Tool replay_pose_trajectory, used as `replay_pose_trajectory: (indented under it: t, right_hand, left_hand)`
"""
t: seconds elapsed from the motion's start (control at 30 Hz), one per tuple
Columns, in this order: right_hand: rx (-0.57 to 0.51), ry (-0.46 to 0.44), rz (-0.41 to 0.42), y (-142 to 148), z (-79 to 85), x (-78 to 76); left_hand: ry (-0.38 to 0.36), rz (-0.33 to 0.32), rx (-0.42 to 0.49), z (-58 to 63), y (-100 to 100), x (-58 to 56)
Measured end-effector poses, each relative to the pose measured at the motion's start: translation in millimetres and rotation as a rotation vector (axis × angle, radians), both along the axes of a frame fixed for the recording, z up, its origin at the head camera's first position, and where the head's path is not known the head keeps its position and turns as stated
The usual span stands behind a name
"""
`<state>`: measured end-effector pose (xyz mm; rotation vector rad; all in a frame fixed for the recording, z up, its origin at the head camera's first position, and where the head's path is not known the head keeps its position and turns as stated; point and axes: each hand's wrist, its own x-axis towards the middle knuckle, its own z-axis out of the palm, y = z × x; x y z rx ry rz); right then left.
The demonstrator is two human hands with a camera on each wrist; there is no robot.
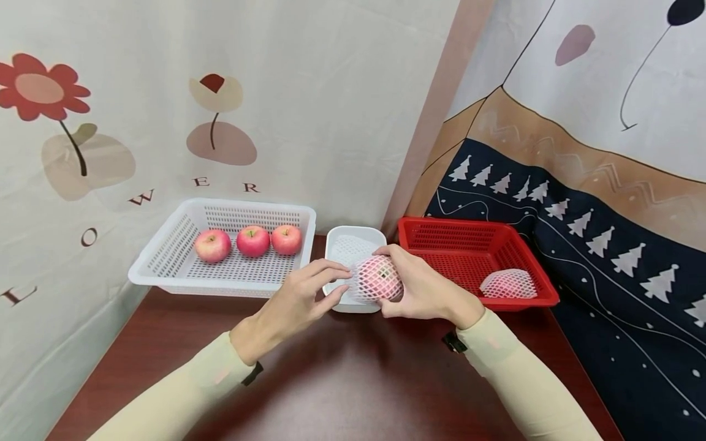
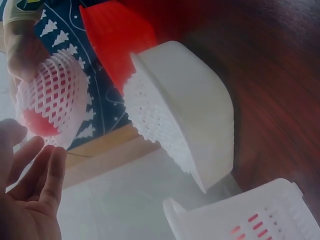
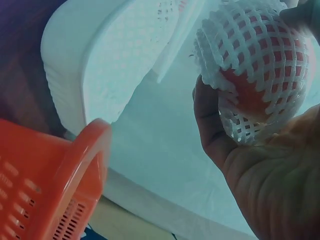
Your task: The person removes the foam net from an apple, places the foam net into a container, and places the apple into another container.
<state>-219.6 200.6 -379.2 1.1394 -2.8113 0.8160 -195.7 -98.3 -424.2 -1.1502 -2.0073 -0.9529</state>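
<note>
An apple [image 1: 380,278] in a white foam net is held up over the small white tub [image 1: 355,309]. My right hand [image 1: 421,285] grips it from the right, thumb below and fingers over the top. In the right wrist view, part of the apple's red skin [image 3: 245,95] shows through a gap in the net. My left hand [image 1: 300,300] is at the net's left end, thumb and fingers apart. From the left wrist view, its fingertips [image 2: 56,152] sit right at the net's edge. More white foam nets [image 1: 353,248] lie in the tub.
To the left, a white basket [image 1: 220,286] holds three bare apples [image 1: 253,241]. On the right, a red basket [image 1: 441,257] contains one netted apple [image 1: 508,283]. All stand on a dark wooden table [image 1: 353,380], with printed curtains [image 1: 342,110] behind.
</note>
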Motion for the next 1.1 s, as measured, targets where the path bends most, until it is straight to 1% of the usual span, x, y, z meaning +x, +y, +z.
replay_pose_trajectory:
  t: [0.13,0.27,0.5,0.63,0.77,0.9,1.1]
  right_hand:
    - [-0.009,0.005,0.009,-3.1,-1.7,2.2]
    - [-0.016,-0.009,0.015,-5.4,-3.8,3.3]
    - [-0.026,-0.035,0.03,-8.5,-7.0,7.8]
    - [-0.037,-0.024,0.048,-10.7,-6.8,9.4]
    - [-0.037,-0.012,0.046,-11.7,-7.0,11.5]
    - [-0.04,-0.023,0.048,-12.9,-8.4,14.0]
    - [-0.062,-0.035,0.047,-16.2,-7.8,17.1]
  left_hand:
    - [0.01,-0.016,0.004,-0.9,2.0,0.8]
    - [0.015,-0.01,-0.016,-1.4,3.9,1.7]
    - [-0.053,0.0,-0.072,-0.1,3.1,6.1]
    - [-0.042,-0.014,-0.075,0.1,3.5,5.8]
    - [-0.051,-0.027,-0.088,0.8,5.1,6.6]
    - [-0.067,-0.024,-0.112,0.3,6.5,8.8]
    - [-0.06,-0.016,-0.125,-0.9,6.9,9.5]
